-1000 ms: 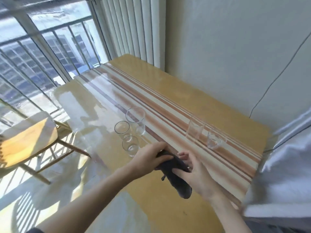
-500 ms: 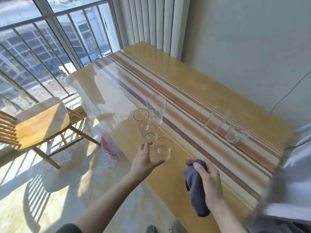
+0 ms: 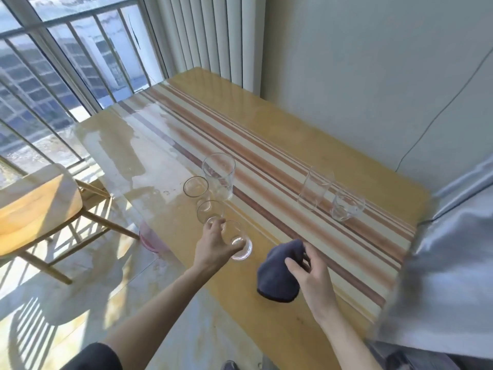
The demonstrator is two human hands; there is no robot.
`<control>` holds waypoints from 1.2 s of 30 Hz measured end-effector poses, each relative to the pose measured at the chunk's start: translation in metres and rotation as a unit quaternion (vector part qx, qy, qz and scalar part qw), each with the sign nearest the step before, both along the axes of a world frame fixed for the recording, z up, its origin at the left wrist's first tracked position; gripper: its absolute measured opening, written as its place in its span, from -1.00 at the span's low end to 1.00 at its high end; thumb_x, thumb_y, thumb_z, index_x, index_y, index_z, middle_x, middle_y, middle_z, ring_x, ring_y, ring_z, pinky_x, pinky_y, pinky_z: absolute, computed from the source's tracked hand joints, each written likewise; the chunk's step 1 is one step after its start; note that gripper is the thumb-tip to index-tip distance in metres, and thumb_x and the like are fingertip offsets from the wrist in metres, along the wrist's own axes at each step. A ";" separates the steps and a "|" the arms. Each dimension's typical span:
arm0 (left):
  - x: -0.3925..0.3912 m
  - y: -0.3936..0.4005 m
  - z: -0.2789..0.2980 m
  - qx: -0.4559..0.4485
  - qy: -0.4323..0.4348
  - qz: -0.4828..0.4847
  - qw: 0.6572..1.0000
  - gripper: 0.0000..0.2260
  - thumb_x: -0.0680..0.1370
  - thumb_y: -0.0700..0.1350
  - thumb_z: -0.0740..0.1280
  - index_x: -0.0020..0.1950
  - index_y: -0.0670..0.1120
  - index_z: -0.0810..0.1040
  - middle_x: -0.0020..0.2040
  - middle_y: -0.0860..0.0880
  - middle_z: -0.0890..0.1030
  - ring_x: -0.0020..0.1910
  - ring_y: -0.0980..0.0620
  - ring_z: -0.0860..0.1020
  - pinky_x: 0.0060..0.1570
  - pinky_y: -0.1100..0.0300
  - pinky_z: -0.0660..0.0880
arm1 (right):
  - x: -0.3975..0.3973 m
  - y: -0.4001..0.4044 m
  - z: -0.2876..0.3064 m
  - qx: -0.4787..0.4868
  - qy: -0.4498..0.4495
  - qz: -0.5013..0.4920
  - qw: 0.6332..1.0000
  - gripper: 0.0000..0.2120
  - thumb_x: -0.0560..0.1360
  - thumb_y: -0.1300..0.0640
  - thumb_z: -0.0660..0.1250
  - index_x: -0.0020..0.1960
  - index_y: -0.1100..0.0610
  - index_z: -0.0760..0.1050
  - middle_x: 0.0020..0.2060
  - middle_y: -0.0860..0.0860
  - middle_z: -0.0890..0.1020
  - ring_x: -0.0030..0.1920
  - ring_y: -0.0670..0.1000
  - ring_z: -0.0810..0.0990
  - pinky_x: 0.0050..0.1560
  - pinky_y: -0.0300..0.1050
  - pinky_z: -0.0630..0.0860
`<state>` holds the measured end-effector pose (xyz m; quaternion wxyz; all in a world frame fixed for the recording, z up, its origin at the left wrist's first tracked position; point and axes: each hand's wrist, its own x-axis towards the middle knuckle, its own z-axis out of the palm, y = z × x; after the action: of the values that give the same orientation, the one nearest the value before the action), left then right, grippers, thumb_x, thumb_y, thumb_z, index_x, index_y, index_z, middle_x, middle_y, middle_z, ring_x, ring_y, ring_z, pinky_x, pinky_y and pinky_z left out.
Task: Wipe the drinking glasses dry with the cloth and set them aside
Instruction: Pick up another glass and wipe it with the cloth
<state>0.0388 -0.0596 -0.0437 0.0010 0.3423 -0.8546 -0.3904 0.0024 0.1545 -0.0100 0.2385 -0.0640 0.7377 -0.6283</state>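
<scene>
Left hand: I see my left hand (image 3: 213,245) wrapped round the nearest short tumbler (image 3: 238,243), fingers curled about its wall, thumb on the near side; the glass stands on the table (image 3: 333,156) at its near left edge.
Right hand: my right hand (image 3: 309,271) pinches the dark grey cloth (image 3: 277,273); fingers bent over its top fold, the rest hanging in a bunch just above the table top, right of the held tumbler and apart from it.
Second short tumbler: (image 3: 209,214) upright, just beyond the held one, touching or nearly so; I cannot tell which.
Third short tumbler: (image 3: 195,186) upright, further along the same line from the held tumbler.
Tall glass: (image 3: 219,176) upright, just beside the third short tumbler, on its right.
Far pair: a tall straight glass (image 3: 314,188) and a short faceted glass (image 3: 346,208) stand side by side on the striped band, well apart from the held tumbler, to its right and beyond.
Chair: a wooden chair (image 3: 34,209) stands on the floor left of the table.
Pink bowl: (image 3: 149,239) on the floor under the table's near left edge, seen through its glass top.
</scene>
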 end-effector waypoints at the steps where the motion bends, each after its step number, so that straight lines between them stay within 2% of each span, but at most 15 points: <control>1: 0.002 -0.004 0.010 0.030 0.015 0.011 0.999 -0.39 0.36 0.10 0.51 0.33 -0.03 0.41 0.24 -0.05 0.47 0.07 0.00 0.54 -0.01 0.16 0.43 | -0.001 0.000 0.005 0.006 0.019 -0.002 1.000 -0.84 0.52 0.23 0.34 0.08 0.07 0.54 -0.02 -0.06 0.63 0.01 -0.20 0.56 0.06 -0.21 0.46; 5: 0.005 -0.008 0.062 0.130 0.065 -0.015 0.989 -0.39 0.24 0.27 0.46 0.21 0.06 0.43 0.03 0.02 0.52 0.00 0.06 0.52 -0.08 0.17 0.47 | -0.005 -0.005 0.032 -0.012 0.102 0.005 0.995 -0.88 0.54 0.13 0.32 0.03 -0.06 0.54 -0.07 0.03 0.56 -0.13 -0.20 0.54 -0.10 -0.36 0.44; 7: 0.002 -0.003 0.086 0.141 0.088 -0.048 0.985 -0.47 0.25 0.25 0.47 0.13 0.11 0.42 -0.02 0.06 0.51 -0.01 0.07 0.53 -0.06 0.14 0.51 | -0.005 -0.013 0.049 -0.035 0.147 0.034 0.988 -0.85 0.54 0.08 0.28 0.06 -0.13 0.53 0.03 -0.03 0.51 0.03 -0.20 0.52 0.03 -0.44 0.39; 11: 0.000 0.008 0.125 0.201 0.128 -0.090 0.967 -0.54 0.20 0.30 0.45 0.01 0.20 0.45 0.01 0.01 0.56 -0.05 0.05 0.63 -0.27 0.30 0.54 | -0.002 -0.030 0.074 -0.009 0.244 0.132 0.961 -0.75 0.58 -0.14 0.14 0.22 -0.41 0.31 0.33 -0.26 0.28 0.37 -0.09 0.28 0.36 -0.17 0.23; 12: 0.002 0.010 0.132 0.216 0.141 -0.101 0.961 -0.53 0.19 0.30 0.45 0.02 0.21 0.46 0.01 0.01 0.57 -0.08 0.05 0.65 -0.32 0.34 0.52 | -0.004 -0.032 0.080 0.030 0.279 0.145 0.949 -0.70 0.55 -0.24 0.11 0.27 -0.43 0.23 0.37 -0.23 0.23 0.36 -0.06 0.26 0.35 -0.11 0.25; 14: 0.008 0.012 0.142 0.236 0.166 -0.126 0.949 -0.53 0.21 0.25 0.48 0.06 0.20 0.50 0.01 0.03 0.57 -0.13 0.08 0.67 -0.32 0.35 0.51 | -0.015 -0.030 0.090 0.100 0.325 0.173 0.924 -0.36 0.40 -0.42 0.17 0.42 -0.27 0.20 0.38 -0.13 0.25 0.29 -0.01 0.35 0.26 -0.06 0.39; 16: 0.015 0.011 0.150 0.252 0.191 -0.155 0.936 -0.54 0.26 0.16 0.51 0.12 0.18 0.51 0.02 0.03 0.57 -0.12 0.08 0.68 -0.24 0.29 0.54 | -0.025 -0.028 0.105 0.100 0.270 0.199 0.937 -0.16 0.28 -0.40 0.36 0.46 -0.11 0.23 0.32 -0.10 0.36 0.21 -0.02 0.46 0.18 -0.01 0.51; 17: 0.017 0.009 0.153 0.268 0.203 -0.168 0.927 -0.55 0.29 0.10 0.52 0.14 0.16 0.51 0.04 0.02 0.57 -0.07 0.04 0.69 -0.19 0.26 0.56 | -0.029 -0.028 0.113 0.069 0.218 0.212 0.950 -0.15 0.23 -0.38 0.42 0.43 -0.14 0.27 0.28 -0.11 0.43 0.20 -0.05 0.50 0.18 -0.04 0.52; 19: 0.021 0.005 0.158 0.308 0.219 -0.194 0.905 -0.57 0.34 -0.02 0.52 0.18 0.13 0.52 0.06 0.03 0.58 0.03 -0.08 0.67 -0.11 0.21 0.58 | -0.033 -0.027 0.122 -0.027 0.116 0.245 0.962 -0.25 0.13 -0.41 0.46 0.28 -0.33 0.36 0.17 -0.19 0.56 0.15 -0.17 0.56 0.13 -0.25 0.53; 21: 0.024 0.003 0.160 0.320 0.210 -0.224 0.896 -0.56 0.37 -0.09 0.49 0.22 0.09 0.50 0.10 0.02 0.57 0.09 -0.13 0.65 -0.05 0.18 0.58 | -0.034 -0.025 0.123 -0.078 0.059 0.270 0.958 -0.36 0.14 -0.34 0.51 0.19 -0.38 0.41 0.12 -0.21 0.62 0.14 -0.18 0.59 0.10 -0.30 0.53; 25: 0.028 0.001 0.158 0.325 0.164 -0.246 0.898 -0.44 0.36 -0.05 0.48 0.33 0.01 0.41 0.20 -0.01 0.51 0.20 -0.09 0.59 0.11 0.10 0.55 | -0.021 -0.020 0.113 -0.095 0.031 0.262 0.960 -0.39 0.30 -0.02 0.54 0.24 -0.36 0.36 0.10 -0.19 0.64 0.10 -0.14 0.62 -0.02 -0.27 0.58; 29: 0.022 0.007 0.165 0.286 0.122 -0.276 0.909 -0.33 0.37 0.21 0.43 0.43 0.24 0.26 0.39 0.08 0.37 0.27 0.10 0.53 0.21 0.14 0.51 | -0.009 -0.022 0.101 -0.093 0.072 0.169 0.979 -0.21 0.23 -0.19 0.55 0.38 -0.28 0.27 0.26 -0.22 0.52 0.24 -0.15 0.52 0.14 -0.15 0.54; 32: 0.009 0.016 0.174 0.245 0.076 -0.264 0.930 -0.29 0.39 0.39 0.25 0.49 0.28 0.13 0.39 0.10 0.35 0.17 0.10 0.56 -0.12 0.22 0.58 | -0.003 -0.025 0.107 0.017 0.275 0.105 0.956 -0.29 0.26 -0.36 0.43 0.33 -0.29 0.24 0.24 -0.18 0.39 0.17 -0.18 0.47 0.00 -0.29 0.54; 34: 0.000 0.020 0.176 0.199 0.069 -0.248 0.945 -0.38 0.46 0.35 0.17 0.47 0.18 0.20 0.33 0.03 0.43 -0.02 0.12 0.57 -0.29 0.25 0.52 | -0.005 -0.026 0.107 0.099 0.422 0.078 0.898 -0.29 0.31 -0.26 0.45 0.35 -0.04 0.31 0.22 0.01 0.38 0.10 0.04 0.51 -0.11 -0.11 0.62; 36: -0.005 0.023 0.175 0.194 0.086 -0.232 0.949 -0.49 0.47 0.29 0.20 0.37 0.14 0.30 0.18 -0.01 0.51 -0.18 0.18 0.55 -0.29 0.29 0.50 | -0.009 -0.025 0.109 0.142 0.461 0.075 0.873 -0.27 0.30 -0.16 0.51 0.34 0.10 0.34 0.23 0.12 0.41 0.10 0.18 0.52 -0.12 0.04 0.63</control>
<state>0.0342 -0.0368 0.1315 -0.0828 0.0930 -0.8146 -0.5665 -0.0069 0.1293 0.0992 -0.0757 -0.3670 0.8380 -0.3966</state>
